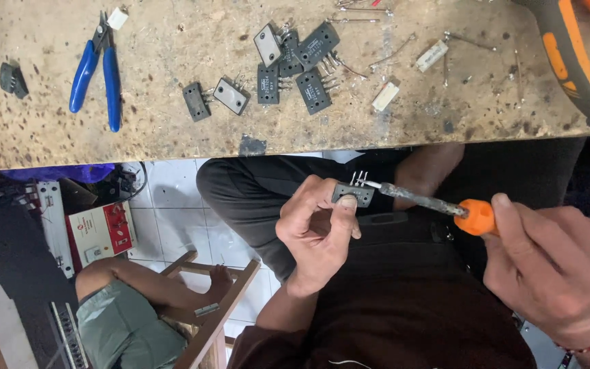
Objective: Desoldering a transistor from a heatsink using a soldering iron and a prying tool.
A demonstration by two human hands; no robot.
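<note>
Head view looks down on two hands working below the edge of a worn wooden workbench (172, 140). Left hand (315, 229) pinches one small grey transistor (353, 195) between thumb and fingers, its metal legs pointing up toward the bench. Right hand (554, 263) is closed around the handle of one soldering iron (438, 205), which has an orange collar; its thin dark tip touches the legs of the transistor. Both are held over the person's lap, in the middle of the scene and near to the camera.

On the bench, further away, I count seven more flat transistors (288, 68): five in a loose cluster in the middle and two a little to the left of them. Two small white block parts (408, 75) lie to the right of the cluster, with some loose wire legs around them, too thin to count. One pair of blue-handled cutters (97, 72) lies at the left, and one small black part (13, 80) lies beside the left edge.

One orange and black tool (571, 58) at the far right is cut off by the picture edge, so its kind is not clear. Below the bench at the left, another person's leg (138, 301) and a wooden stool (213, 307) show only partly. One red and white box (100, 232) lies on the tiled floor.
</note>
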